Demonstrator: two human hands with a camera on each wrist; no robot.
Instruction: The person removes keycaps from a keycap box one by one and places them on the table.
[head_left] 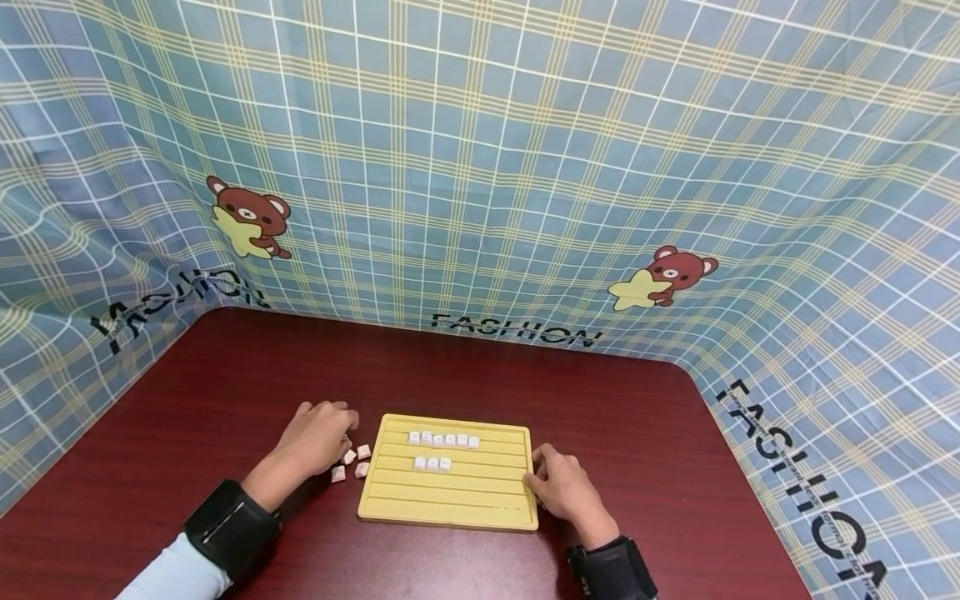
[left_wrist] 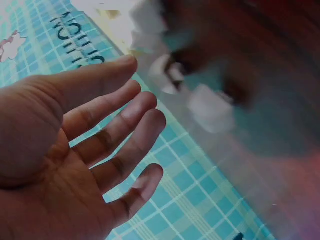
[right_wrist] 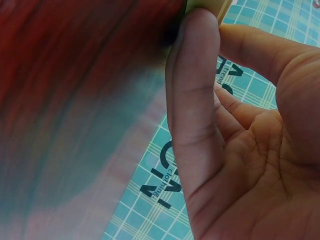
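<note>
A yellow board with raised ridges across it lies on the dark red table. On it stand two rows of small white marked tiles, the upper row longer than the lower row of three tiles. My left hand hovers by several loose white tiles left of the board. In the left wrist view its fingers are spread and loosely bent, with nothing between them; blurred tiles lie beyond the fingertips. At the board's right edge, my right hand pinches the rim between thumb and a finger.
The dark red table reaches back to a blue plaid cloth hung around its back and sides, printed with bears and lettering. Black bands wrap both wrists.
</note>
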